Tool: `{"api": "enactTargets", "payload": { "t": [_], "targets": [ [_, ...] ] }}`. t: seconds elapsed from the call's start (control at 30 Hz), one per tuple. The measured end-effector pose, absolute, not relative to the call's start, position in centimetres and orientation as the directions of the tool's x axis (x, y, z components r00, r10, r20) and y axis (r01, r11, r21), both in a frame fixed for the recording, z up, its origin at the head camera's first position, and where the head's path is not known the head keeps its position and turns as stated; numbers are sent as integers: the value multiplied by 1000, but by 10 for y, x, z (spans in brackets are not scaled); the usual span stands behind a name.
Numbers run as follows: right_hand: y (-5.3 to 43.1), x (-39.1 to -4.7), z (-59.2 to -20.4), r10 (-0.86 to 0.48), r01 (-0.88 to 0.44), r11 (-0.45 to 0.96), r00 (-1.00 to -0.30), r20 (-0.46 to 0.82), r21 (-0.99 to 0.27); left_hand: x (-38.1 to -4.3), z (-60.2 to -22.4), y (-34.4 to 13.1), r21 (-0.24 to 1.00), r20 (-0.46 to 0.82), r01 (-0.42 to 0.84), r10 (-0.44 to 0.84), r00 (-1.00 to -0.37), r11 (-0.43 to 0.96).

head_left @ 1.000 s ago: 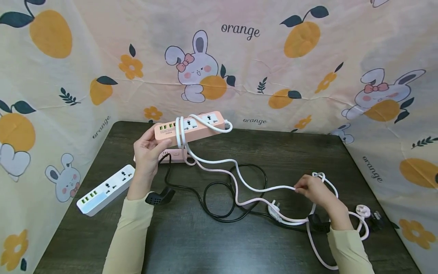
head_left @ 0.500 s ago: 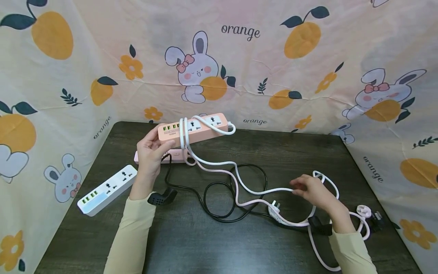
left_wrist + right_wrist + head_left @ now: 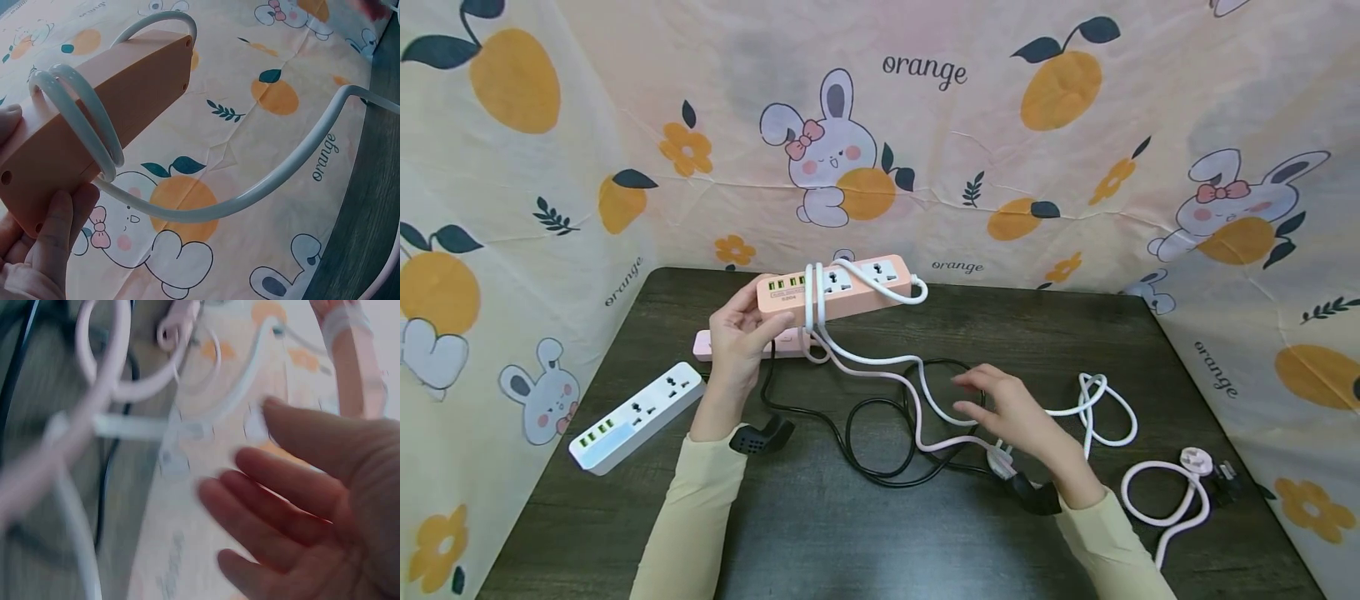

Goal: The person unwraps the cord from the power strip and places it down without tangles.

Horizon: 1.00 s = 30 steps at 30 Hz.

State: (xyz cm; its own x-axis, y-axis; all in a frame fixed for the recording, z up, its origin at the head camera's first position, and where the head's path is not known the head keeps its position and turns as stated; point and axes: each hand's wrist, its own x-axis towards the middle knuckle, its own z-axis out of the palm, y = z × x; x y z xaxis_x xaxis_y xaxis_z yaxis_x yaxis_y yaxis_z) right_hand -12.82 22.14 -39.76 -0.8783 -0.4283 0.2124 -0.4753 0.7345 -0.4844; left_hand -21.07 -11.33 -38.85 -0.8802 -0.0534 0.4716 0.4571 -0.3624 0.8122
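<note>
My left hand [image 3: 739,350] grips the left end of a peach power strip [image 3: 859,307], lifted above the table. A white cord [image 3: 880,361] winds twice around the strip, with another loop at its right end. From there it sags to the table and runs right. The left wrist view shows the strip's plain peach side [image 3: 144,90], with thumb and fingers at its near end. My right hand [image 3: 1011,408] hovers over the cords, fingers apart and nothing held. In the right wrist view that hand [image 3: 294,519] has loosely bent fingers, with white cord beyond.
A white power strip [image 3: 640,417] lies at the left, a pink one [image 3: 790,342] behind my left hand. Black cord [image 3: 880,478] coils mid-table. White cord loops [image 3: 1133,425] and a pinkish cord with a round plug [image 3: 1195,460] lie right. Patterned cloth hangs behind.
My right hand has let go of the white cord and moved left toward the power strip. My left hand has shifted the peach strip slightly right and down.
</note>
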Motion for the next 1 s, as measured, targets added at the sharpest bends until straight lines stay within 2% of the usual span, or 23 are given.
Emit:
{"api": "enactTargets", "payload": {
  "t": [0.17, 0.47, 0.87, 1.0],
  "targets": [
    [179, -147, -405, -423, -504, 681, -863, 277, -531, -211, -389, -111, 815, 461, 440, -36, -886, -376],
    [140, -178, -417, -445, -519, 605, -849, 285, -604, -212, -389, -107, 808, 476, 440, -4, -879, -393],
    [162, -188, -390, -134, -447, 607, -872, 470, -657, -213, -390, -109, 805, 486, 429, 40, -873, -410],
    [171, -191, -381, -28, -461, 582, -834, 551, -669, -213, -390, -109, 806, 482, 411, 69, -873, -425]
  ]
}}
